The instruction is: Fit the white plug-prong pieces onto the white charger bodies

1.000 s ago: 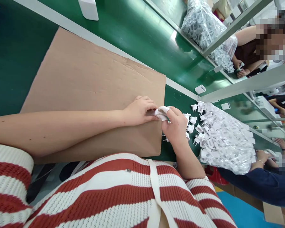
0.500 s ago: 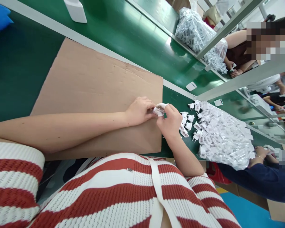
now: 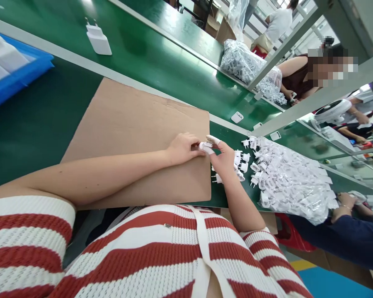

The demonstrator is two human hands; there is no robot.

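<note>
My left hand (image 3: 182, 149) is over the right part of a brown cardboard sheet (image 3: 136, 124), its fingers curled and its fingertips pinching one side of a small white plug piece (image 3: 208, 145). From the other side my right hand (image 3: 224, 159) grips the same piece between thumb and index finger, which wear white finger covers. The fingers hide much of the piece. Just right of my right hand, several loose white plug pieces (image 3: 244, 161) lie on the green table (image 3: 220, 192).
A clear plastic bag (image 3: 295, 178) full of white plug pieces lies to the right. At upper left are a white charger (image 3: 98, 39) on the green belt (image 3: 161, 54) and a blue tray (image 3: 25, 80) with white items. Co-workers sit at the right, near a metal frame post (image 3: 301, 105).
My view has shifted, bringing more of the blue tray in. The right index finger has straightened and lifted off the piece's top a little; both hands remain at the piece.
</note>
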